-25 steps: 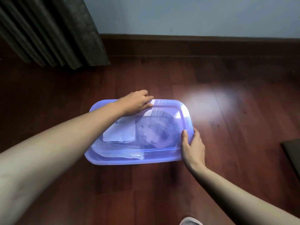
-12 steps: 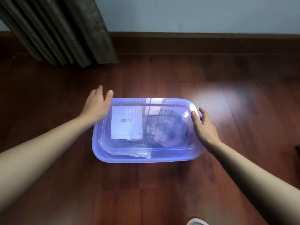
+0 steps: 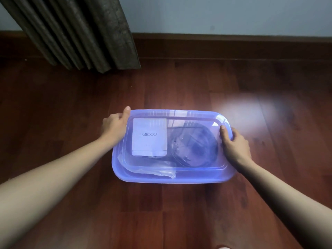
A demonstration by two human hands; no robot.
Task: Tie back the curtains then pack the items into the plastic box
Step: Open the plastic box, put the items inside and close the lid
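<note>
A translucent blue plastic box [image 3: 172, 177] sits on the wooden floor with its clear blue lid [image 3: 179, 114] on top. Through the lid I see a white packet [image 3: 149, 136] printed G2000 on the left, a dark round item [image 3: 195, 146] on the right and clear plastic wrap [image 3: 158, 172] near the front. My left hand [image 3: 115, 125] grips the box's left end, thumb on the far left corner. My right hand [image 3: 233, 143] grips the right end, thumb pressed on the lid.
A dark pleated curtain [image 3: 80, 33] hangs to the floor at the back left. A brown baseboard [image 3: 233, 45] runs under the pale wall behind. A bright light patch [image 3: 251, 106] lies on the floor to the right of the box.
My left hand left the far rim of the lid and came round to the box's left end. My right hand shifted up the right end. Both now grip the box.
</note>
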